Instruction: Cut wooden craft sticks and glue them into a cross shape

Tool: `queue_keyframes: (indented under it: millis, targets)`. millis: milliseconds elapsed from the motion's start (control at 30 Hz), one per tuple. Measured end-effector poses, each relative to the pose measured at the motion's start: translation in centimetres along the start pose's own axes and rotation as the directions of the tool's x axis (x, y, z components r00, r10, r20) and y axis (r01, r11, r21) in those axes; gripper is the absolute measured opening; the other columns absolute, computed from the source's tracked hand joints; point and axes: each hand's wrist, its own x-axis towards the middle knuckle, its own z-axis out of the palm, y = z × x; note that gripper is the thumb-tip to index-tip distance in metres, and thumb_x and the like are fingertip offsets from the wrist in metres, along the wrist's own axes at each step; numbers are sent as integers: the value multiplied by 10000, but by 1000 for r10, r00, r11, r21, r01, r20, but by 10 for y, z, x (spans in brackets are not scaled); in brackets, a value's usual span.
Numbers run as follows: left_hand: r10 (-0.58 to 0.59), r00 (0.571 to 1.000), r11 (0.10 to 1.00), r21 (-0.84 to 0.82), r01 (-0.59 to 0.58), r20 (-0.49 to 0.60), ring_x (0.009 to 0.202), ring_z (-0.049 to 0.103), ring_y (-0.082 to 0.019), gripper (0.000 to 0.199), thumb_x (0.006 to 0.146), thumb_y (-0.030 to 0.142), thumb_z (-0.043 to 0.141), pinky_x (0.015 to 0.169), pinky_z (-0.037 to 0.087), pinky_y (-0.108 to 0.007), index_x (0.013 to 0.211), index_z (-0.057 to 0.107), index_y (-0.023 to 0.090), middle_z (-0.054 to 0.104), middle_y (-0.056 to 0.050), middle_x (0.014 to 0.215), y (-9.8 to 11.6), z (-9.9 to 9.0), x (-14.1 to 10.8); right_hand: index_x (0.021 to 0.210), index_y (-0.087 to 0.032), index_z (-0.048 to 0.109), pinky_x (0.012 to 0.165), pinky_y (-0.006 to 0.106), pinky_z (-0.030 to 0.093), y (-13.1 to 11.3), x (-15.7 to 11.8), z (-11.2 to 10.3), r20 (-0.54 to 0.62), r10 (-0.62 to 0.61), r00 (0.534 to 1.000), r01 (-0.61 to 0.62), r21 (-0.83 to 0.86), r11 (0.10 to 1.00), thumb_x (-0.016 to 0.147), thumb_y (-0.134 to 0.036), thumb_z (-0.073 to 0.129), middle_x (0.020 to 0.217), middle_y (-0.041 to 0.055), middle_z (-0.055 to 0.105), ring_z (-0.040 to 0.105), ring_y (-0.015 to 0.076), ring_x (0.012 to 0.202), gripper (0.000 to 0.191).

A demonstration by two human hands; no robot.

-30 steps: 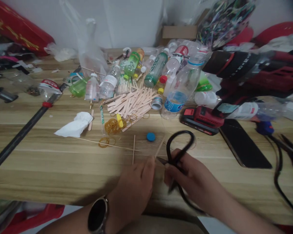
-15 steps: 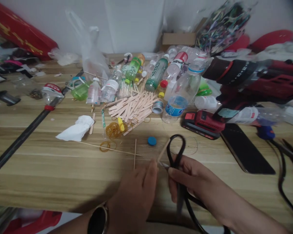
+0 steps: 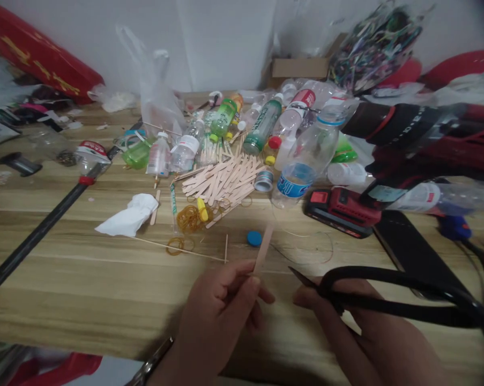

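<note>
Between its thumb and fingers, my left hand [image 3: 229, 308] pinches a flat wooden craft stick [image 3: 264, 247] that points up and away. My right hand [image 3: 358, 321] is closed round a pair of scissors [image 3: 398, 292] with large black looped handles. The scissors' tip points up-left toward the craft stick, apart from it. Just beyond the stick lies a blue bottle cap [image 3: 254, 238]. Thin wooden skewers [image 3: 185, 249] and a tan rubber band [image 3: 175, 246] rest to the left of it. A pile of craft sticks [image 3: 221, 177] lies farther back.
A red cordless drill [image 3: 426, 139] stands at the right on its battery, with a black phone [image 3: 418, 252] beside it. Several plastic bottles [image 3: 266, 126] crowd the back. A black rod [image 3: 36, 236] crosses the left side. White tissue [image 3: 129, 215] lies near the rubber bands.
The scissors have swung round in my right hand, handles now toward the right, and moved away from the stick. My left hand has turned, showing more of the craft stick.
</note>
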Motion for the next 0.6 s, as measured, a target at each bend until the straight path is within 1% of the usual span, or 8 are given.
queue_keyframes:
  millis: [67,133,233,333,400,467,533,600]
  targets:
    - [-32,999,996,-84,33,12,453,580,-81,158,884,332,600,432,452,-157,960,634,197,731,8,719,-2,3,-3,811,-237,624,431,259,503,-3,2,-1,10,2,1000,-3,13,1000,977,-344,478,645,10,698,688,188,521,246]
    - [-63,998,991,-122,64,14,436,551,-74,139,876,330,611,420,424,-154,895,592,194,720,8,695,-3,5,-3,824,-235,631,468,257,524,-6,2,1,22,-7,1000,7,38,999,975,-328,481,651,6,704,696,186,542,232]
    - [-97,995,990,-103,96,-2,438,472,-59,177,862,318,632,420,360,-145,801,513,203,677,29,651,0,5,-3,812,-227,635,437,270,501,-10,-1,5,18,21,1000,-21,41,999,966,-364,489,648,18,705,675,190,511,252]
    - [-93,996,995,-43,92,-16,504,401,-63,243,849,320,662,459,310,-148,745,477,202,551,69,597,1,3,-2,771,-231,633,388,268,463,-13,-3,10,3,37,999,-38,57,998,962,-380,483,598,11,677,635,181,452,285]
    - [-84,996,995,-48,83,-16,528,352,-72,271,867,357,651,483,294,-162,743,465,203,451,90,584,-1,3,-3,792,-234,646,444,265,511,-16,-3,13,-8,37,999,-36,100,994,971,-362,461,609,6,685,653,178,483,288]
    - [-81,997,993,-85,80,-9,535,312,-84,287,903,410,602,495,283,-182,760,458,208,391,95,590,-6,4,-4,877,-232,669,553,276,569,-17,-2,15,-30,49,998,-44,135,990,979,-345,445,688,14,725,697,186,572,272]
    - [-81,997,990,-117,79,-13,543,302,-96,309,932,447,540,501,277,-203,754,452,211,370,88,599,-10,6,-5,969,-231,673,643,297,595,-18,-3,17,-52,63,997,-55,141,989,979,-336,451,784,26,757,728,199,668,246]
    - [-89,996,991,-105,87,-14,564,334,-110,298,954,443,484,523,296,-223,771,482,208,384,73,617,-12,7,-5,1029,-240,666,683,303,600,-18,-3,19,-57,49,997,-40,142,989,980,-323,458,841,28,769,741,203,724,229]
